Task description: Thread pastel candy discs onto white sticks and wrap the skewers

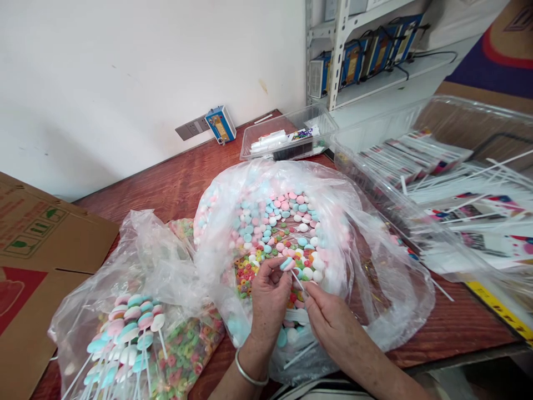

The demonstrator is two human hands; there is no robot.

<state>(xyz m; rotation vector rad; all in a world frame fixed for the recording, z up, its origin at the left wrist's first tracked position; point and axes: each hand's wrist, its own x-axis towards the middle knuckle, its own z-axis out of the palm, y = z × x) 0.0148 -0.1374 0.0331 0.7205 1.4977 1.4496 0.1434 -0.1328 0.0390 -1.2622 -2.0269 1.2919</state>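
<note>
step: I read threading | left hand (270, 291) pinches candy disc (286, 263) | right hand (328, 316) grips stick (298, 280) (tips meeting) | next: steady push

Pink-blue candy disc (286, 263) on tilted white stick (298, 280), above bag.

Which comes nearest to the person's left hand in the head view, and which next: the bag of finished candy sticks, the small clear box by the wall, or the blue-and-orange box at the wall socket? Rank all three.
From the left hand:
1. Bag of finished candy sticks, on the table to its left.
2. Small clear box, behind the big candy bag.
3. Blue-and-orange box, against the wall, slightly farther.
</note>
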